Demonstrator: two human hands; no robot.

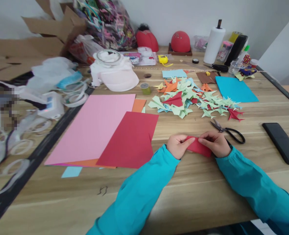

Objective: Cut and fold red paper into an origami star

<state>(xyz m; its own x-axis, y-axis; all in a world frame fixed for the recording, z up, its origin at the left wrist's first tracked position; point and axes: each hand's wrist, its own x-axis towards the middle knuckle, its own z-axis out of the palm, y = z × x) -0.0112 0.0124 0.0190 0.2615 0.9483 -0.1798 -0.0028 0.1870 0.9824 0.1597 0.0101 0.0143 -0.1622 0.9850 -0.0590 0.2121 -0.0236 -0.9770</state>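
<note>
Between my two hands is a small folded piece of red paper [199, 147], held just above the wooden table. My left hand [177, 146] pinches its left end, thumb on top. With thumb and fingertips, my right hand [215, 143] grips the upper right part. Black-handled scissors [229, 131] lie just beyond my right hand, blades pointing up and left. A sheet of red paper [131, 140] rests left of my left hand, partly over a large pink sheet [95, 125]. Beyond my hands spreads a pile of folded paper shapes [186, 94], mostly pale green, some red and orange.
A black phone [282, 143] lies at the right. Blue paper [236, 89] is behind the pile, near a yellow tape measure [163, 59] and a white roll [214, 45]. At left are white cords [22, 147], plastic bags [53, 71] and a cardboard box [24, 49].
</note>
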